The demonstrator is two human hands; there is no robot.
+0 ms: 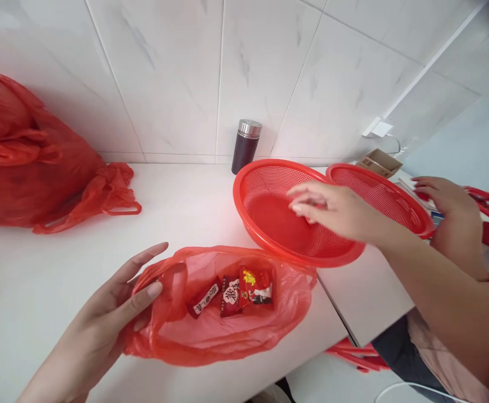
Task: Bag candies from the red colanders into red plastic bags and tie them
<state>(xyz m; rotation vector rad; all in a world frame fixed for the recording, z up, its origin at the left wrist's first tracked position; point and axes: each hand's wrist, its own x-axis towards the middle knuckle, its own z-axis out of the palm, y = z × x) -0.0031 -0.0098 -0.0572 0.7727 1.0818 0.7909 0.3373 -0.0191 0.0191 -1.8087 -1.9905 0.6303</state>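
My left hand grips the left side of a red plastic bag, its thumb inside the rim and its other fingers outside. The bag lies with its mouth spread wide on the white table. Inside it sit a dark red snack packet, a second packet with white lettering and a red packet with a yellow figure. My right hand is over a red perforated basket, its fingers curled. A bit of red shows below the fingers, but I cannot make out what it is.
A full red bag stands on the left. Behind the basket are a dark tumbler and the tiled wall. To the right are another red basket, a small cardboard box and another person's hand. A table seam runs below the basket.
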